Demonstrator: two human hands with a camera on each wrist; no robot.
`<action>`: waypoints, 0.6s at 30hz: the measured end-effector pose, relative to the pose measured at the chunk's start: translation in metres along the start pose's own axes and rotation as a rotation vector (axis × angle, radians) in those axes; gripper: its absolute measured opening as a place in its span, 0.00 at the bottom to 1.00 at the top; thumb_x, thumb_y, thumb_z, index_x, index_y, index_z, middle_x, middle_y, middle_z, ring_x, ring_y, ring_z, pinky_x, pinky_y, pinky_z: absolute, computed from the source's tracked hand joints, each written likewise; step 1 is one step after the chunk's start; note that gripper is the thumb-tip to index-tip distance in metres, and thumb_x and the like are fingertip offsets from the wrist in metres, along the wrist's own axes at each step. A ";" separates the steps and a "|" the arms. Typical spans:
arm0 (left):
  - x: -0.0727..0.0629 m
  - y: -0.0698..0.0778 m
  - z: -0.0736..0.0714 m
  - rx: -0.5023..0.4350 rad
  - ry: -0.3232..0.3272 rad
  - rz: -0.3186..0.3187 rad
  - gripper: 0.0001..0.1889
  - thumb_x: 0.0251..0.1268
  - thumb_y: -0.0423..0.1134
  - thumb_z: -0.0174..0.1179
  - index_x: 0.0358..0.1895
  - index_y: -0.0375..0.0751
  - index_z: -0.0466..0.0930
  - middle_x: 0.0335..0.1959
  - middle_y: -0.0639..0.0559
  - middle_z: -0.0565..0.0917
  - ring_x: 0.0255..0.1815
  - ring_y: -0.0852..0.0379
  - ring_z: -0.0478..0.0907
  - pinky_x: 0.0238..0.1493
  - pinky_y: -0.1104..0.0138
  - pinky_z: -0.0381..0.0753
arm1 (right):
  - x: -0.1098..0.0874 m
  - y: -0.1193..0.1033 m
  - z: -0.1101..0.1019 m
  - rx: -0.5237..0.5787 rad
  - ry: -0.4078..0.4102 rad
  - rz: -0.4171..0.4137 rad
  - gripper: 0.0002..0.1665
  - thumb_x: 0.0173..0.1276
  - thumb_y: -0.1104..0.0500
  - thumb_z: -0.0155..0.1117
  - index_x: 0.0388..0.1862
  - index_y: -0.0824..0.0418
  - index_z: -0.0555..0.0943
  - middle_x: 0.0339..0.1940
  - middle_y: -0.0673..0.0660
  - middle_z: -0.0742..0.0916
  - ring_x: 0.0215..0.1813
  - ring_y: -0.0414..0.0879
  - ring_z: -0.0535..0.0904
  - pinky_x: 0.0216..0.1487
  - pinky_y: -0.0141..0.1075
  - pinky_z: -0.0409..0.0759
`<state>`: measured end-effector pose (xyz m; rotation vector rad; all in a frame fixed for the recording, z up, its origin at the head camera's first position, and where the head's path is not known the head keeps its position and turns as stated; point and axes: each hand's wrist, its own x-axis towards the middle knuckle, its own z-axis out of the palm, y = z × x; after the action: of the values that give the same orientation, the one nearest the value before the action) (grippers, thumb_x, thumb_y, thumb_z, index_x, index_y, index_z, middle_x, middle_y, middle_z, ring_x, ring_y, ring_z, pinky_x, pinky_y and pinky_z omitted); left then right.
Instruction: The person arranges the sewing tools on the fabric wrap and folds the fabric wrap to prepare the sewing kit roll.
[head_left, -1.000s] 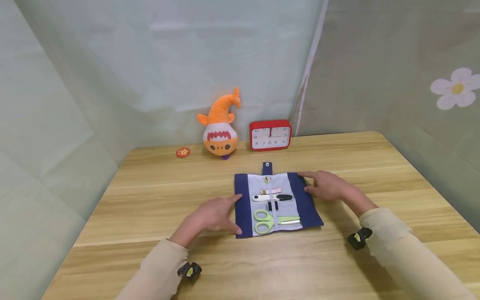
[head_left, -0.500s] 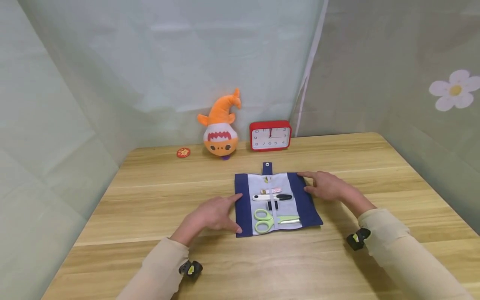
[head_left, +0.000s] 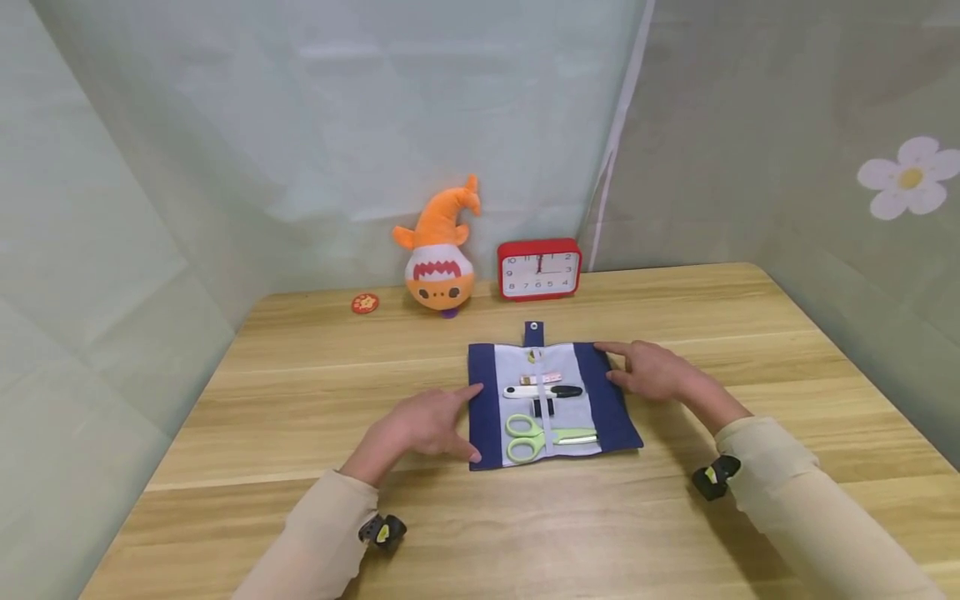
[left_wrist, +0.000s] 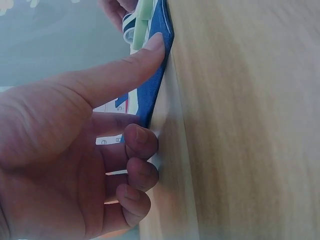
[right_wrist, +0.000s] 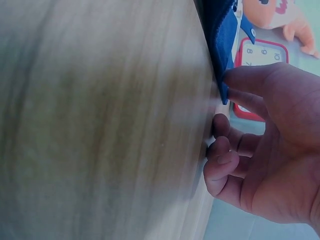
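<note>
A navy fabric sewing kit [head_left: 486, 417] lies unfolded on the table, its snap tab [head_left: 534, 335] pointing to the back. An elastic strap across its grey middle holds green-handled scissors [head_left: 527, 450], a white and black seam ripper-like tool [head_left: 561, 392], a dark thread spool [head_left: 543, 407], a small pinkish roll or strip [head_left: 542, 379] and a small yellowish item [head_left: 533, 356]. My left hand [head_left: 427, 423] rests its thumb and index fingertip on the left navy flap. With thumb and index finger spread, my right hand [head_left: 654, 371] touches the right flap's outer edge. The other fingers curl loosely.
Behind the kit stand a red clock [head_left: 538, 270] and an orange plush shark [head_left: 440, 250]. A round red badge [head_left: 365, 303] lies on the wooden table [head_left: 300, 400] near its back edge. Fabric curtains [head_left: 450, 100] enclose the back and sides.
Both hands stay in the same places on the kit's flaps. Only a slight shift of the head view shows.
</note>
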<state>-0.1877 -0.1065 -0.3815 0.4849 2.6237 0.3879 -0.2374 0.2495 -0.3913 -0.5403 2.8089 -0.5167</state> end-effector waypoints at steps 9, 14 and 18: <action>-0.002 -0.007 0.002 -0.044 0.023 0.021 0.52 0.57 0.57 0.79 0.83 0.49 0.62 0.78 0.41 0.72 0.77 0.41 0.72 0.76 0.46 0.70 | 0.000 0.001 -0.002 0.053 -0.008 -0.005 0.36 0.78 0.58 0.63 0.81 0.62 0.67 0.17 0.47 0.72 0.20 0.42 0.69 0.28 0.37 0.68; -0.012 -0.008 0.005 -0.047 0.076 0.059 0.48 0.57 0.56 0.79 0.80 0.47 0.68 0.73 0.43 0.78 0.71 0.44 0.77 0.72 0.48 0.75 | -0.018 -0.005 -0.006 0.082 0.060 -0.076 0.35 0.76 0.56 0.67 0.78 0.66 0.71 0.31 0.53 0.83 0.28 0.42 0.74 0.32 0.37 0.73; -0.023 -0.005 0.005 0.016 0.123 0.104 0.44 0.55 0.55 0.81 0.75 0.45 0.75 0.63 0.43 0.81 0.58 0.50 0.78 0.64 0.51 0.80 | -0.042 -0.023 -0.013 0.047 0.068 -0.074 0.35 0.73 0.51 0.72 0.73 0.65 0.77 0.48 0.60 0.86 0.38 0.45 0.79 0.38 0.38 0.77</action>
<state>-0.1675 -0.1196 -0.3788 0.6233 2.7293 0.4429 -0.1961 0.2495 -0.3644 -0.6302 2.8413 -0.6259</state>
